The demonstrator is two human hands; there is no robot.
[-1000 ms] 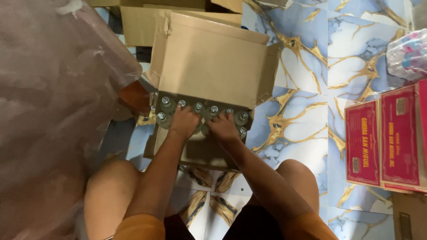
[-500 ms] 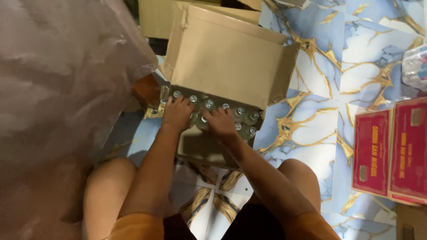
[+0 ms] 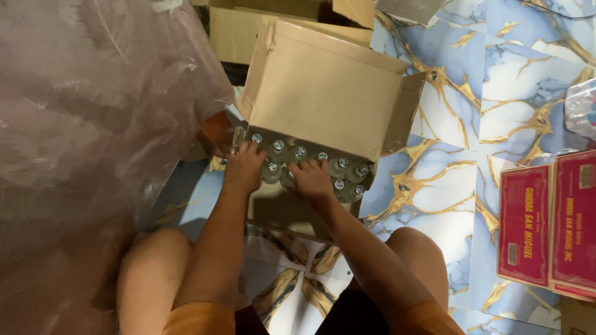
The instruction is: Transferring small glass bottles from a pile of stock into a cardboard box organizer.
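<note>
There, a large plastic sheet (image 3: 93, 124) lay left of an open cardboard box (image 3: 323, 93) on the marbled floor (image 3: 496, 93). Both hands, left hand (image 3: 244, 167) and right hand (image 3: 312, 178), rested spread over the capped bottles (image 3: 340, 166) inside; grip unclear.

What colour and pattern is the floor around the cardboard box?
The floor is blue-and-white marbled tile with gold veins, clearest in the head view, right of the cardboard box.
</note>
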